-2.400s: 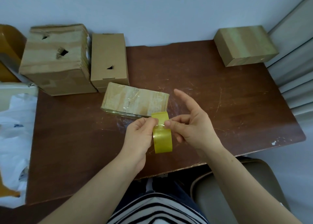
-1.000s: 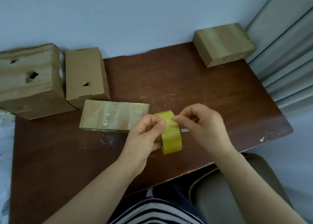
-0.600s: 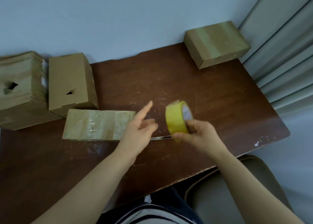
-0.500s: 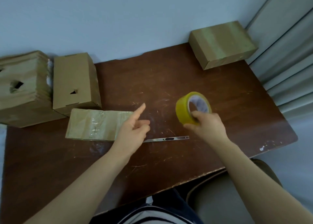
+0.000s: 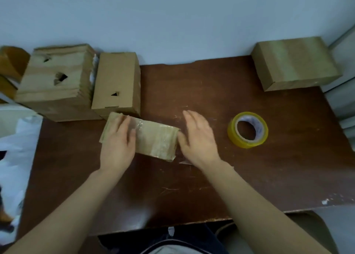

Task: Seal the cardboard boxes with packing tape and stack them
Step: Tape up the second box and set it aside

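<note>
Item 1. Taped cardboard box [image 5: 155, 138]: lies flat on the brown wooden bench [image 5: 211, 186], left of centre, its top glossy with clear tape. Its far left corner is just in front of item 5.

Item 2. Left hand [image 5: 118, 144]: laid palm down on the left part of the taped cardboard box, fingers straight and close together, pointing away from the person.

Item 3. Right hand [image 5: 199, 138]: spread and flat at the box's right end, fingers straight. The thumb is against that end; whether the palm is on the bench cannot be told.

Item 4. Roll of yellow packing tape [image 5: 247, 129]: lies flat on the bench, right of the right hand and apart from it, held by neither hand.

Item 5. Plain cardboard box [image 5: 117, 82] with a small triangular hole: stands at the back left, by the wall.

Item 6. Larger cardboard box [image 5: 55, 80], taped, with two torn holes: just left of item 5.

Item 7. Taped box [image 5: 294, 61]: back right corner of the bench, well apart from the others.

Item 8. White plastic sheeting [image 5: 15, 148]: off the bench's left edge.
</note>
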Available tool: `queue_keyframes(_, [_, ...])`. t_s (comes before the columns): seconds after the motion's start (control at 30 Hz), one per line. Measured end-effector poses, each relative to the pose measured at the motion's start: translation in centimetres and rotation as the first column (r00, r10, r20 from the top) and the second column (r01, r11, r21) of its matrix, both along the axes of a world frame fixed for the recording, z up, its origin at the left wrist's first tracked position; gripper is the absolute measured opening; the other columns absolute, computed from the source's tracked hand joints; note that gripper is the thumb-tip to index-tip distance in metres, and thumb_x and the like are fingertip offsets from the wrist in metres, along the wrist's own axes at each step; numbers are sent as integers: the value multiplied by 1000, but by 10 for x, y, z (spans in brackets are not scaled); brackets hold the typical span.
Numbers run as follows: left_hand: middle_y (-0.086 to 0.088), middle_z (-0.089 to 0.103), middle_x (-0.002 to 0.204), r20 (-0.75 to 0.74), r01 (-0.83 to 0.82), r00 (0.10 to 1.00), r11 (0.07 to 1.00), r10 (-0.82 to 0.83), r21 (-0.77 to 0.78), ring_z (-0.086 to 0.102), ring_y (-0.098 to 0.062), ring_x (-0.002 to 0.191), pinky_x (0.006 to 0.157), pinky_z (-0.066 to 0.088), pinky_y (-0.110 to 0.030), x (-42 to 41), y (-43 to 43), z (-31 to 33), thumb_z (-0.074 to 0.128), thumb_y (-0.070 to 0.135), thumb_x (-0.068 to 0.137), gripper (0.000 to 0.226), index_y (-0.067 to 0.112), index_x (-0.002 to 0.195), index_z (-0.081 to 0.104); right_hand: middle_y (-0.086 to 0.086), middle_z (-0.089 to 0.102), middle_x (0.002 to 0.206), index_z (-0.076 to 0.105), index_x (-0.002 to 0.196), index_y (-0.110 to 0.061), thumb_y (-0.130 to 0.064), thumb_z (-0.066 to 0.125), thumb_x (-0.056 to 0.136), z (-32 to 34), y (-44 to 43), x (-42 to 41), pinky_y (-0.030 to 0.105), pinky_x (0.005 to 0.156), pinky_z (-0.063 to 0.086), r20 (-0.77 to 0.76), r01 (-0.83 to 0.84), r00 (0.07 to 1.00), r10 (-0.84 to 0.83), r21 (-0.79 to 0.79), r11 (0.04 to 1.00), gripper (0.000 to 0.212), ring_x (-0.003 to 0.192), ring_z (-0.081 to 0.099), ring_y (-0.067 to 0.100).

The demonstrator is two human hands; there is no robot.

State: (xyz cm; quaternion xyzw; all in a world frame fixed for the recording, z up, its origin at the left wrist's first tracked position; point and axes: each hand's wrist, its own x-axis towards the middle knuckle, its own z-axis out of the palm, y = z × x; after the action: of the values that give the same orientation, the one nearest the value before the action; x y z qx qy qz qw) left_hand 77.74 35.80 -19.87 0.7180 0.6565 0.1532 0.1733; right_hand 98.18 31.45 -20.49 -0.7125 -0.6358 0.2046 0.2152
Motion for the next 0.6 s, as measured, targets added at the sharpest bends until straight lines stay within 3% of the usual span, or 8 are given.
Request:
queue_keyframes(0.07, [-12, 20, 158, -130, 21, 991, 999, -26, -39, 10, -26, 146, 118, 8, -40, -10, 6, -4, 39, 28, 101, 50, 9, 147, 32, 7, -1, 162, 3, 154, -13, -65, 56, 81, -4, 12, -38, 36, 115, -9, -17, -212, 977, 212, -155, 965, 104, 148, -5, 20])
queue_keyframes(0.13, [-10, 3, 161, -178, -15, 984, 992, -7, -123, -3, -25, 147, 117, 0, -44, -19, 7, -10, 31, 38, 101, 56, 17, 152, 18, 9, -18, 160, -15, 151, -16, -72, 66, 67, -16, 19, -55, 45, 112, -17, 145, -286, 928, 345, -320, 903, 129, 146, -18, 24])
queue_keyframes(0.23, [-9, -5, 161, -143, -28, 990, 967, -9, -253, 3, -30, 146, 117, 9, -48, -28, 9, -16, 29, 45, 100, 61, 27, 153, 7, 13, -4, 159, -16, 151, -16, -54, 73, 72, -26, 19, -63, 53, 115, -6, 309, -244, 887, 344, -321, 915, 125, 147, -5, 29])
queue_keyframes(0.3, [-8, 6, 160, -42, -35, 999, 968, 26, -248, 15, -32, 142, 113, 21, -47, -33, 12, -15, 36, 45, 98, 62, 27, 153, 13, 11, 8, 156, -10, 152, -18, -49, 73, 73, -23, 20, -62, 51, 116, 2, 293, -237, 900, 324, -294, 926, 118, 145, 5, 28])
queue_keyframes(0.37, [-8, 28, 153, 214, -156, 954, 958, 209, -239, 33, -27, 135, 109, 32, -43, -39, 18, -7, 46, 40, 97, 60, 25, 151, 24, 6, 14, 155, -1, 153, -23, -48, 74, 70, -12, 22, -51, 47, 116, 4, 165, -257, 931, 324, -333, 907, 115, 143, 8, 25])
queue_keyframes(0.47, [5, 58, 123, 606, -285, 653, 889, 454, -359, 56, -13, 112, 90, 45, -30, -44, 28, 12, 57, 37, 92, 41, 27, 132, 53, -9, 27, 148, 23, 151, -32, -45, 83, 61, 19, 22, -18, 33, 113, 19, -165, -260, 964, 209, -420, 869, 109, 138, 21, 14])
queue_keyframes(0.53, [4, 70, 106, 715, -93, 470, 834, 518, -543, 66, -14, 98, 78, 50, -29, -40, 36, 26, 59, 49, 88, 30, 29, 106, 72, -23, 43, 134, 45, 139, -40, -37, 90, 54, 41, 17, 8, 15, 97, 37, -430, -246, 903, 15, -487, 838, 96, 124, 43, 2])
queue_keyframes(0.6, [-2, 73, 104, 784, 240, 408, 773, 468, -587, 69, -16, 95, 72, 56, -29, -30, 38, 39, 58, 67, 77, 51, 26, 102, 74, -18, 59, 125, 56, 127, -42, -32, 90, 51, 58, 7, 31, 17, 86, 50, -586, -240, 797, -146, -528, 814, 83, 111, 59, 3])
